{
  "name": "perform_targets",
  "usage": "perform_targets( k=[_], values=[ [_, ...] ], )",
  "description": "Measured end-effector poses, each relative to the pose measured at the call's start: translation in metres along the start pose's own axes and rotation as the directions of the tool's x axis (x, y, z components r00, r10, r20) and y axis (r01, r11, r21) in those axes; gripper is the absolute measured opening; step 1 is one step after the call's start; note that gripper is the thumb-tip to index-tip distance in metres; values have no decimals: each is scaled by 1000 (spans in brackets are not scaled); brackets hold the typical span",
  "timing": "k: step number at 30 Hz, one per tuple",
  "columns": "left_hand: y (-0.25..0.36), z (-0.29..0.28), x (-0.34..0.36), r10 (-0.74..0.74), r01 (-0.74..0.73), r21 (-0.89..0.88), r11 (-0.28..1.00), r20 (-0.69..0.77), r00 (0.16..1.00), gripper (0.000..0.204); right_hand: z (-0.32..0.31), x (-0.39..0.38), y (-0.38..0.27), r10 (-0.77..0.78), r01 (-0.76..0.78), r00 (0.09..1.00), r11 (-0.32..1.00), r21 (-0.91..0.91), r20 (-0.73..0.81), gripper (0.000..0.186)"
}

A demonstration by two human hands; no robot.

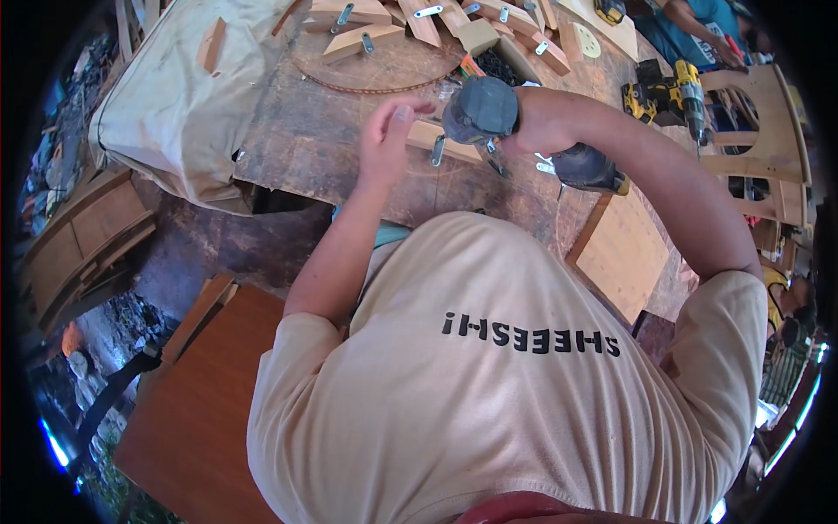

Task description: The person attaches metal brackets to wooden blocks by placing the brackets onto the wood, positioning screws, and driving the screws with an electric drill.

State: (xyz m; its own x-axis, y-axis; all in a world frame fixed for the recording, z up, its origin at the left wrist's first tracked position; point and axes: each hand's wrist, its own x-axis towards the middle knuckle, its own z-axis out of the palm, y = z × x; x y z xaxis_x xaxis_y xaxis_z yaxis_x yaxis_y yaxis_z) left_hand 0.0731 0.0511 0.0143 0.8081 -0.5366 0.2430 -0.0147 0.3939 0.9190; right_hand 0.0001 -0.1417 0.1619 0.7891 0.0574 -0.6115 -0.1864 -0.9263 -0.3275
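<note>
My right hand (541,122) grips a dark cordless power tool (478,109) above the worn worktable (314,131). Below it lies a short light wood block (449,144) with a silver metal plate (437,150) on it. My left hand (388,140) hovers beside the block's left end, fingers loosely bent and apart, with nothing visible in them. Another dark tool body (585,170) shows just right of my right hand; whether it belongs to the held tool I cannot tell.
Several wood blocks (358,44) with plates lie at the back. Yellow-black drills (685,96) and a wooden panel (620,249) are on the right, a canvas cover (175,113) on the left. A co-worker (681,26) is at top right, curved wooden pieces (78,236) far left.
</note>
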Motion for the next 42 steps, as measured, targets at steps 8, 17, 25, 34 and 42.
perform_targets(
  k=[8,17,25,34,42],
  values=[
    [47,50,40,185,-165,-87,983,372,909,33,-6,1,-12,117,-116,992,993,-34,38,26],
    [41,58,45,118,-103,-72,992,250,961,29,-17,-1,-16,181,-180,974,984,-17,134,24],
    [43,64,46,175,-163,-67,984,258,950,29,-22,-6,-14,152,-156,978,987,23,142,24],
    [37,64,42,189,-173,-88,981,237,953,30,-11,4,-1,87,-86,993,996,-15,79,25],
    [40,65,46,168,-151,-89,984,227,959,30,-20,5,-5,88,-79,987,994,-73,135,24]
  ],
)
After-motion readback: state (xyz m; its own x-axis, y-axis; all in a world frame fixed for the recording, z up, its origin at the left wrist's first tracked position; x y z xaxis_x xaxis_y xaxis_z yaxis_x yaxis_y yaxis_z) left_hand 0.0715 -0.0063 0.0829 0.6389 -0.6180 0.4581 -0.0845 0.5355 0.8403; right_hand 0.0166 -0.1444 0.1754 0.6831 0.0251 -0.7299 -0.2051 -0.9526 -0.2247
